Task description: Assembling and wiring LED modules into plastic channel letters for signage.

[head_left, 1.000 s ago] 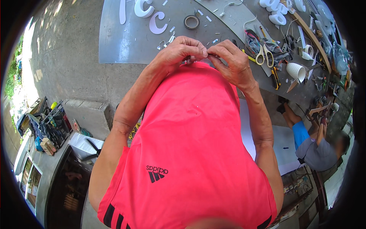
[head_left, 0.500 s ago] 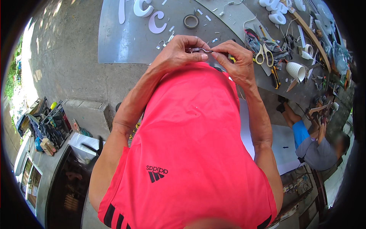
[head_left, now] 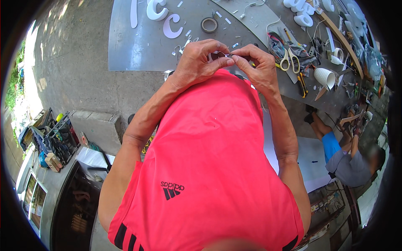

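Over the near edge of the metal sheet, my left hand [head_left: 200, 62] and my right hand [head_left: 258, 66] meet fingertip to fingertip. Both pinch a thin wire [head_left: 228, 55], of which only a short light stretch and a dark bit show; the rest is hidden by my fingers. Beyond my left hand lie small white clips with wire [head_left: 187, 43] and a pale letter-shaped cutout [head_left: 172, 26]. To the right of my right hand lie scissors with cream handles [head_left: 289, 61] and a yellow-black utility knife [head_left: 302, 85].
A roll of tape [head_left: 209, 25] lies on the sheet [head_left: 125, 46] among small white scraps. At right are a white ribbed cup-like piece [head_left: 324, 78], a curved wooden strip [head_left: 344, 42] and white foam-like pieces [head_left: 303, 19]. A person in a grey shirt [head_left: 349, 168] works at far right.
My left hand has turned a little and its fingertips have closed in toward my right hand, so less of the wire shows. The right hand has barely moved.
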The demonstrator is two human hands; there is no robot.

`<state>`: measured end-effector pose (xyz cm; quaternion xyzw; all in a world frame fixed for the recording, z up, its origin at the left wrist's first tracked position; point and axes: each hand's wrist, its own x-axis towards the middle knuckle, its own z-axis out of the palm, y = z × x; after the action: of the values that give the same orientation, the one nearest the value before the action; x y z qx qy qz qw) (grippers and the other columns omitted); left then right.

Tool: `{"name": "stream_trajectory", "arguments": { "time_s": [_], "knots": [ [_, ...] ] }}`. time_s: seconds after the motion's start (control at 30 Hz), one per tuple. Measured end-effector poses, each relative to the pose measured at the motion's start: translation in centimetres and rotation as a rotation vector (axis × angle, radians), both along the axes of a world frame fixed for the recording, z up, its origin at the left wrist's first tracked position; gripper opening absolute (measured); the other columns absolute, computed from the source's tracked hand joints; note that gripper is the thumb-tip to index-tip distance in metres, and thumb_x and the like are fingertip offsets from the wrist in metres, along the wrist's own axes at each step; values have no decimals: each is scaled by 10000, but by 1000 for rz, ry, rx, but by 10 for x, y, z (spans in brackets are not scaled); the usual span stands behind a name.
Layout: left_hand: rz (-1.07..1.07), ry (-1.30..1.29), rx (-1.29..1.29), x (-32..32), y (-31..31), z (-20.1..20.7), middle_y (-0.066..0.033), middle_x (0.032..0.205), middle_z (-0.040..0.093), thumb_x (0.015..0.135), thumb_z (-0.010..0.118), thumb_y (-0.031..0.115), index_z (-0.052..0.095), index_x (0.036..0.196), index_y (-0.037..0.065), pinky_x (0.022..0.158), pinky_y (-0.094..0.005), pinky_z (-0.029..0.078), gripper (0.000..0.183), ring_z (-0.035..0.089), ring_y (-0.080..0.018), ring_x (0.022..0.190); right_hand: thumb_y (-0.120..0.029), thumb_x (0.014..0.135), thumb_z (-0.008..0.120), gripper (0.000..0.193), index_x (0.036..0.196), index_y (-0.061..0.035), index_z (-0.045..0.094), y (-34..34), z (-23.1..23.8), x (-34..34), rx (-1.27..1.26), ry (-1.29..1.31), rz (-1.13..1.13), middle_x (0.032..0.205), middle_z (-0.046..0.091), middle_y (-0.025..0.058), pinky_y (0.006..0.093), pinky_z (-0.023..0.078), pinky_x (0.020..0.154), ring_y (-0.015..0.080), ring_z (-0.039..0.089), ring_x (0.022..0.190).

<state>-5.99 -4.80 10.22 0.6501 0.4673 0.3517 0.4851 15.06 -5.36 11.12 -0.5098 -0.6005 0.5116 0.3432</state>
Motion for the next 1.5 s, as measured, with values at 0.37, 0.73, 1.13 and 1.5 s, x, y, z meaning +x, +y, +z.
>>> {"name": "stream_trajectory", "arguments": {
  "time_s": [0.37,0.73,1.13,1.5],
  "knots": [
    [-65,-36,43,-4,0,1,-50,810,688,903,771,93,754,968,37,571,-275,471,88,612,-127,672,-26,856,761,108,960,-14,738,-1,9,-4,196,-131,53,823,682,50,257,465,577,109,584,644],
    [-73,-55,43,-6,1,-1,-59,801,678,907,744,45,744,970,16,596,-274,489,69,627,-130,683,0,856,757,145,995,-24,726,-3,9,-6,257,-150,58,885,703,73,264,518,592,138,659,697],
    [-150,71,-25,-31,10,-50,-88,1056,760,888,709,4,474,1515,161,825,-339,557,688,714,-229,846,46,826,722,215,1015,-53,729,-2,-33,12,380,-243,47,990,708,72,342,552,767,236,688,926],
    [-159,344,194,-37,0,-89,-132,1229,671,739,696,-31,632,1287,40,979,-418,498,556,583,-339,1099,-19,878,673,266,1137,-64,715,-11,-85,50,333,-498,54,1133,713,121,369,538,870,285,696,1026]
  ]
}}
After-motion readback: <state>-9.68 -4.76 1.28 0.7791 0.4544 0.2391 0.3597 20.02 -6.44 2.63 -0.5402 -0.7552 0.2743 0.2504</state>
